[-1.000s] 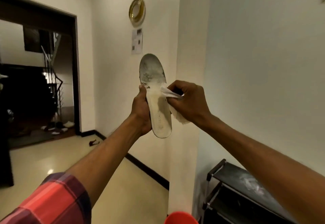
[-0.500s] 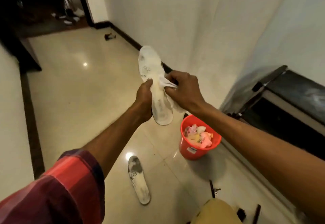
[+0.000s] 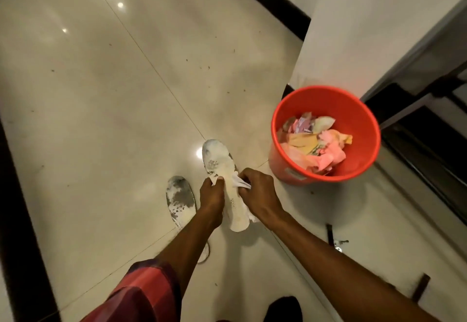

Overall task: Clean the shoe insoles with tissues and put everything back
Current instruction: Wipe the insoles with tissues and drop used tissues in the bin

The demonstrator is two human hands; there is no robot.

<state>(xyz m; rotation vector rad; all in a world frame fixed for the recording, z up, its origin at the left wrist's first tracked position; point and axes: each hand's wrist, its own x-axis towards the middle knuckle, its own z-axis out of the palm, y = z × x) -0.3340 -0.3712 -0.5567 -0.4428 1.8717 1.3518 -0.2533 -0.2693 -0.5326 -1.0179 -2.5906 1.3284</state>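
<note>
My view has dropped to the floor; my left hand still grips the white foam insole, my right hand still pinches the white tissue against it.

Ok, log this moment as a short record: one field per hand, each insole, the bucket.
left hand: grips the held insole at its left edge
right hand: presses a white tissue against the held insole
second insole: lies on the tiled floor, stained grey at the toe
orange bucket: stands on the floor, holds crumpled waste
</note>
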